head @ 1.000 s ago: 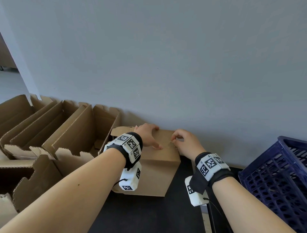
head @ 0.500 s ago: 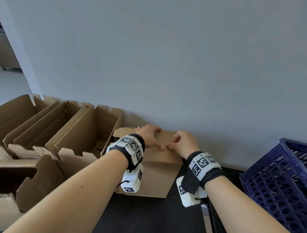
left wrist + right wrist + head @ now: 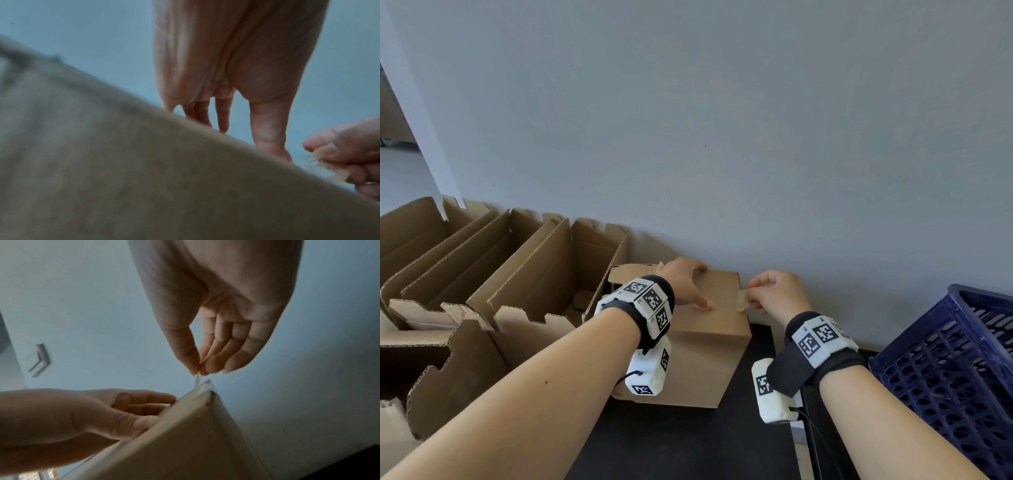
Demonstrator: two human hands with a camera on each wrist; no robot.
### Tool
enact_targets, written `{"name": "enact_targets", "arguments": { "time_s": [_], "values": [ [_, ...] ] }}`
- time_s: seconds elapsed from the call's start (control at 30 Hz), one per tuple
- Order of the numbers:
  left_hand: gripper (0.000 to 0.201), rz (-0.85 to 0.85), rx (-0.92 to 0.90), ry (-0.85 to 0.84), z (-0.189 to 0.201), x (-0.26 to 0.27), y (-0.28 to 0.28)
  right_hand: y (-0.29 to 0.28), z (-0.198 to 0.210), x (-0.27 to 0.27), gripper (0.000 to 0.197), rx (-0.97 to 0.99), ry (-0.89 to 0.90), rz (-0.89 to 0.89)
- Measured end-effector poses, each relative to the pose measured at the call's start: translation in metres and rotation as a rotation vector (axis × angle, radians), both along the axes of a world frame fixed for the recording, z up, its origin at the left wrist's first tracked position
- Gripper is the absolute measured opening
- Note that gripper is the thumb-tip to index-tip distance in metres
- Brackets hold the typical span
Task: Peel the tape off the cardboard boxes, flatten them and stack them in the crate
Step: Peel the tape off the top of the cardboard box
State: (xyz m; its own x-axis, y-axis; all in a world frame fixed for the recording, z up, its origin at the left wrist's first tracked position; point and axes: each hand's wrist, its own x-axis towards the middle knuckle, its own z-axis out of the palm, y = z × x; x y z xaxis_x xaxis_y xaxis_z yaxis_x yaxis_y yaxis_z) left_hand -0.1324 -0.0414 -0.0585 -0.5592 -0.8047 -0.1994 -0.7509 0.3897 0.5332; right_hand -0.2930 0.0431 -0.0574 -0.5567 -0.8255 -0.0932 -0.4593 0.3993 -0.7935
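Observation:
A closed brown cardboard box [image 3: 705,356] stands on the black table against the wall. My left hand [image 3: 685,284] lies flat on its top with fingers spread, pressing it down. My right hand [image 3: 774,294] is at the box's right top edge. Its thumb and fingers pinch a strip of clear tape [image 3: 741,301] that is lifted off the box. In the right wrist view the tape [image 3: 198,382] runs from my fingertips down to the box corner [image 3: 207,391]. In the left wrist view the box side [image 3: 144,178] fills the lower frame, blurred.
Several open, empty cardboard boxes [image 3: 510,274] stand in a row to the left along the wall. A dark blue plastic crate [image 3: 959,370] sits at the right. The black table [image 3: 688,445] lies in front of the box. The grey wall is close behind.
My right hand has moved right from the middle of the box top to its right edge, pulling the tape strip up. My left hand stays pressed on the box top.

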Motion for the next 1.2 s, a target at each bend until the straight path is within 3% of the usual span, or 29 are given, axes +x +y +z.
{"name": "enact_targets", "arguments": {
  "time_s": [0.37,0.53,0.63,0.7,0.9,1.03,1.2],
  "values": [
    [0.080,0.001,0.001,0.015,-0.004,-0.001,-0.001,0.004,-0.002,-0.004,0.034,-0.036,-0.226,-0.114],
    [0.080,0.007,-0.001,0.027,-0.006,0.000,-0.001,0.011,0.000,-0.017,0.021,-0.005,-0.303,-0.104],
    [0.079,0.014,-0.010,0.034,-0.008,-0.001,0.001,0.017,-0.003,-0.012,0.006,0.093,-0.179,-0.028],
    [0.077,0.019,-0.019,0.044,-0.009,0.000,0.002,0.019,-0.007,-0.009,0.014,0.098,-0.130,-0.016],
    [0.074,0.029,-0.075,0.041,-0.008,-0.002,0.007,0.019,-0.007,-0.003,0.014,-0.027,-0.545,-0.060],
    [0.071,0.034,-0.081,0.055,-0.001,-0.007,0.011,0.023,0.007,-0.003,0.013,-0.082,-0.535,-0.028],
    [0.071,0.051,0.004,0.278,0.019,-0.015,0.016,0.021,0.038,-0.007,0.004,-0.224,-0.604,-0.049]
  ]
}}
